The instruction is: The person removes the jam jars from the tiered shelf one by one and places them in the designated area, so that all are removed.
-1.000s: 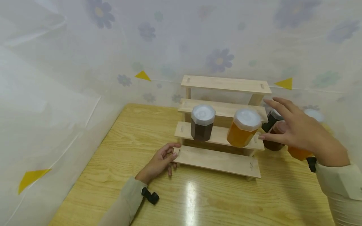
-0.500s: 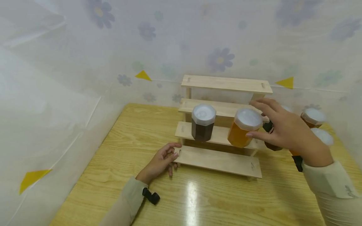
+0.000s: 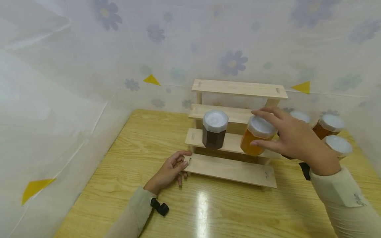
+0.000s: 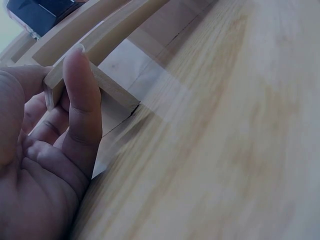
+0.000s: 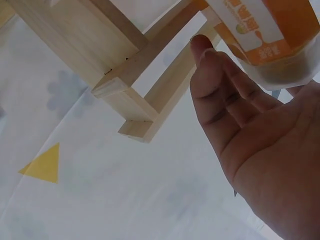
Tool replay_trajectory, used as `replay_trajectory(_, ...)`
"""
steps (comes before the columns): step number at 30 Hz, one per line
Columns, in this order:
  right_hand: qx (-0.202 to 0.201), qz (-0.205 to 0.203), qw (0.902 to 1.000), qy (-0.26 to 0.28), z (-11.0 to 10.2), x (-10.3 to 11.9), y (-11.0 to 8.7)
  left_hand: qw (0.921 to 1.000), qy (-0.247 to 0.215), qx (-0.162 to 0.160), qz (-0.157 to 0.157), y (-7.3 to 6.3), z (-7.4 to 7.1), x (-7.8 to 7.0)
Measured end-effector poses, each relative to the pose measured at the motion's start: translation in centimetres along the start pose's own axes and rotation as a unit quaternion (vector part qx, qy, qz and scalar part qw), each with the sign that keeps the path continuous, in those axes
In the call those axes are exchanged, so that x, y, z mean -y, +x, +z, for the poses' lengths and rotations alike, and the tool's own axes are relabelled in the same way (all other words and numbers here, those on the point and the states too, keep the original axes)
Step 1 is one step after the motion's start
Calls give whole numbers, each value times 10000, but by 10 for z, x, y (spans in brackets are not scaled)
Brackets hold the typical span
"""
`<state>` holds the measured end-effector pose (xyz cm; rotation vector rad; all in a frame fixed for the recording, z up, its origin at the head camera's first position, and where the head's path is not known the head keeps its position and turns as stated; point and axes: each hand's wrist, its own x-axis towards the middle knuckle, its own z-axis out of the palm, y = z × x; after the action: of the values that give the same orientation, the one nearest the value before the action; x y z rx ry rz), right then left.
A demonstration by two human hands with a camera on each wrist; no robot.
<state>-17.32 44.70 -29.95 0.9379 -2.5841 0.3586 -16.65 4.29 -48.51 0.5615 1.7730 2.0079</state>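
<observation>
A four-tier wooden stepped shelf stands on the table. My left hand pinches the left end of its lowest tier; in the left wrist view the thumb and fingers lie around the board's edge. On the second tier from the bottom sit a dark jar with a clear whitish lid, at left, and an orange jar at right. My right hand is spread around the orange jar's right side, thumb in front and fingers behind the lid. In the right wrist view the jar shows a printed label.
Behind my right hand, on the table, stand several more lidded jars, among them a reddish-brown jar and a nearer jar. My right hand partly covers this group. A flowered plastic sheet hangs behind and at left.
My right hand has moved left, from over the jars at right to around the orange jar, uncovering jars behind it. The left hand keeps its place on the lowest tier.
</observation>
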Motion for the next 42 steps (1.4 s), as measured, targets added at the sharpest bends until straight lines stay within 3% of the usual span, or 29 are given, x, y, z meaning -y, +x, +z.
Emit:
replay_trajectory(19,-46,-117,9998,-145,15,6,12,10000,28,18,-86,2,-3,1)
replay_trajectory(22,-314,-237,9990,-190,20,5,12,10000,-5,17,-73,2,-3,1)
replay_trajectory(29,-1500,-769,9854,-230,38,1,9,9999,-46,34,-123,1,-2,3)
replay_trajectory(42,-1712,-865,9812,-195,34,-6,5,9999,-14,-33,-137,1,0,0)
